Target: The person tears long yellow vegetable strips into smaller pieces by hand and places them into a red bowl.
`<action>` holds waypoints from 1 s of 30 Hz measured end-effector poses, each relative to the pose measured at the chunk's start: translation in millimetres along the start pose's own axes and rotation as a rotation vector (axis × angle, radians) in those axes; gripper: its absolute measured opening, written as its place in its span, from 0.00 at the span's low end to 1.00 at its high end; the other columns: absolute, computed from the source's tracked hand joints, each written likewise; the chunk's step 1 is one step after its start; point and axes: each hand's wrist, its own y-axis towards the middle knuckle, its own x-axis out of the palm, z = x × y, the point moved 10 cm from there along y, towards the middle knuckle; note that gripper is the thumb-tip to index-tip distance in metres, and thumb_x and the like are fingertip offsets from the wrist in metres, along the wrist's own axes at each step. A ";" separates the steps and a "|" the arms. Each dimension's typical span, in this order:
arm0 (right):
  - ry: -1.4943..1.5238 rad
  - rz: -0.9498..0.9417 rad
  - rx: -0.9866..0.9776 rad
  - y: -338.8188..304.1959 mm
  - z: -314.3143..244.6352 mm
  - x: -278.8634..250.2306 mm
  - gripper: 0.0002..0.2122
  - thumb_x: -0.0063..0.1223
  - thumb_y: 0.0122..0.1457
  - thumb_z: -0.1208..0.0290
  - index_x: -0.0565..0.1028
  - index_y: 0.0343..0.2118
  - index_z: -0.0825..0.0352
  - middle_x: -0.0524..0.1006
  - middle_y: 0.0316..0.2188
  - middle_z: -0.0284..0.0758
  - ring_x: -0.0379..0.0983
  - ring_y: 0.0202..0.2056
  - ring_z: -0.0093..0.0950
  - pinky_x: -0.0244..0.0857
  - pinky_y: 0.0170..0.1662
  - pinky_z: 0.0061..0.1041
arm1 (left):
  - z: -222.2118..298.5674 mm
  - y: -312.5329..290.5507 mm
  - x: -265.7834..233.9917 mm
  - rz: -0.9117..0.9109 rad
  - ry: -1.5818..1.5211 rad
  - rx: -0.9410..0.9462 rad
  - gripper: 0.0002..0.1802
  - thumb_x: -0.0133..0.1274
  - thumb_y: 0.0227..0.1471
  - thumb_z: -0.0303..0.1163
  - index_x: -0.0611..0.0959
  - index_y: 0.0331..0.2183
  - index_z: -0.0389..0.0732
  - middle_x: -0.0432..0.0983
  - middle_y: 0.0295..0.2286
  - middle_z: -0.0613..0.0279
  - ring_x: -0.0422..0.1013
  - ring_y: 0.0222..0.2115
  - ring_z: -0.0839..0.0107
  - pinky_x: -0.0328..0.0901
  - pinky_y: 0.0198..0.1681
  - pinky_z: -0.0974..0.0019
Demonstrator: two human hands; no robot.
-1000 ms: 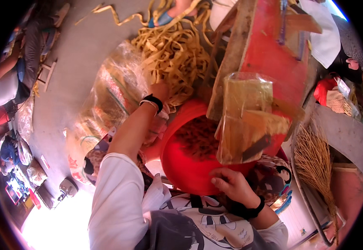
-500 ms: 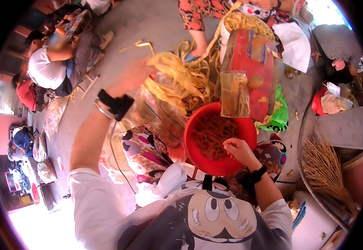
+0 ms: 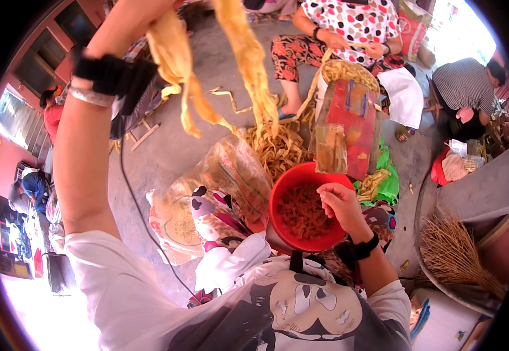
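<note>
My left hand [image 3: 140,13] is raised high at the upper left, partly cut off by the top edge. From it hang long, limp yellow strips [image 3: 175,52], some smeared by motion. My right hand [image 3: 343,206] hovers over the right side of a red bucket [image 3: 276,210], its fingers curled together; whatever they may hold is too small to make out. Inside the bucket lie many small reddish-brown pieces [image 3: 303,210]. Just beyond it, a tangled heap of yellow strips [image 3: 280,152] rests on a clear printed plastic sack [image 3: 219,175].
A worn red board [image 3: 356,128] with a wooden block overhangs the bucket's far rim. Beside it lies a green bag [image 3: 390,181] of strips. Across from me a seated person [image 3: 351,29] handles a strip above a filled white bucket. A straw broom [image 3: 456,248] is at the right.
My left hand has lifted from the heap up and away with the yellow strips, which now dangle freely. My right hand stays at the bucket, slightly higher in view.
</note>
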 end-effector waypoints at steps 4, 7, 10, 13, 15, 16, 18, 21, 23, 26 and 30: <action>0.161 -0.132 -0.233 -16.9 -55.7 26.2 0.10 0.43 0.55 0.69 0.68 0.37 0.70 0.70 0.23 0.31 0.65 0.23 0.17 0.59 0.25 0.15 | 54.6 -24.6 45.0 -0.308 -0.166 0.550 0.10 0.44 0.40 0.29 0.77 0.25 0.33 0.71 0.19 0.64 0.65 0.19 0.74 0.59 0.21 0.74; 0.222 -0.125 -0.500 -30.0 -97.8 32.3 0.19 0.44 0.54 0.62 0.64 0.43 0.72 0.70 0.33 0.36 0.67 0.34 0.24 0.60 0.37 0.21 | 31.2 -63.3 106.9 -0.589 -0.541 0.314 0.11 0.42 0.45 0.28 0.76 0.31 0.35 0.73 0.24 0.64 0.65 0.20 0.80 0.61 0.24 0.78; 0.154 -0.079 -0.729 -41.4 -123.6 35.9 0.28 0.46 0.52 0.56 0.55 0.49 0.73 0.63 0.45 0.40 0.60 0.46 0.29 0.53 0.48 0.27 | 30.8 -113.5 178.3 -0.741 -1.028 -0.174 0.11 0.41 0.46 0.27 0.74 0.32 0.34 0.73 0.26 0.63 0.68 0.25 0.79 0.63 0.28 0.77; 0.090 -0.121 -0.856 -49.1 -132.2 45.3 0.32 0.49 0.51 0.61 0.47 0.53 0.72 0.54 0.52 0.38 0.51 0.53 0.28 0.46 0.53 0.27 | 49.7 -155.8 216.7 -0.762 -1.211 -0.396 0.12 0.43 0.48 0.28 0.72 0.35 0.34 0.72 0.27 0.63 0.68 0.28 0.78 0.64 0.30 0.76; 0.035 0.037 -0.606 -43.0 -115.3 38.2 0.27 0.49 0.51 0.70 0.52 0.51 0.71 0.60 0.47 0.36 0.57 0.49 0.25 0.51 0.51 0.25 | 52.7 -170.1 235.2 -0.746 -1.343 -0.540 0.12 0.44 0.49 0.30 0.71 0.37 0.34 0.72 0.28 0.62 0.68 0.29 0.77 0.64 0.31 0.76; -0.069 0.145 -0.544 -43.9 -111.1 24.3 0.21 0.46 0.51 0.75 0.58 0.48 0.69 0.67 0.36 0.31 0.65 0.36 0.19 0.59 0.40 0.19 | 58.9 -168.6 235.7 -0.737 -1.340 -0.438 0.13 0.44 0.49 0.32 0.71 0.36 0.35 0.71 0.28 0.62 0.68 0.30 0.77 0.64 0.31 0.76; 0.121 0.180 -0.357 -56.9 -101.9 1.8 0.15 0.46 0.50 0.76 0.64 0.43 0.68 0.67 0.22 0.25 0.61 0.20 0.13 0.57 0.24 0.13 | 66.8 -171.1 236.3 -0.905 -1.326 -0.347 0.15 0.47 0.49 0.37 0.71 0.34 0.35 0.71 0.30 0.61 0.68 0.30 0.76 0.64 0.32 0.76; 0.039 0.219 -0.257 -96.1 -110.5 -21.3 0.13 0.47 0.49 0.77 0.66 0.40 0.69 0.67 0.20 0.25 0.60 0.18 0.14 0.56 0.22 0.13 | 20.1 -165.5 240.9 -1.078 -0.848 -0.202 0.26 0.53 0.43 0.44 0.69 0.41 0.36 0.68 0.38 0.58 0.66 0.36 0.72 0.64 0.36 0.73; -0.140 0.213 -0.335 -121.8 -128.7 -27.6 0.12 0.48 0.47 0.77 0.67 0.37 0.69 0.67 0.19 0.25 0.60 0.18 0.15 0.57 0.22 0.15 | 14.3 -175.3 252.1 -0.962 -0.832 -0.034 0.31 0.56 0.40 0.43 0.66 0.43 0.37 0.66 0.40 0.56 0.63 0.40 0.68 0.61 0.41 0.69; -0.294 0.176 -0.492 -153.7 -147.8 -17.9 0.11 0.48 0.46 0.77 0.69 0.35 0.69 0.67 0.19 0.26 0.60 0.17 0.16 0.57 0.21 0.16 | 26.9 -198.4 259.7 -0.826 -0.857 0.271 0.40 0.60 0.33 0.41 0.62 0.48 0.38 0.61 0.44 0.52 0.56 0.47 0.61 0.53 0.49 0.62; -0.099 0.053 -0.823 -188.4 -183.8 -20.3 0.10 0.46 0.48 0.75 0.68 0.36 0.69 0.66 0.18 0.25 0.60 0.16 0.15 0.56 0.20 0.16 | 77.7 -253.8 289.1 -0.940 -0.978 0.456 0.46 0.63 0.28 0.38 0.59 0.50 0.41 0.58 0.47 0.51 0.49 0.52 0.55 0.44 0.54 0.57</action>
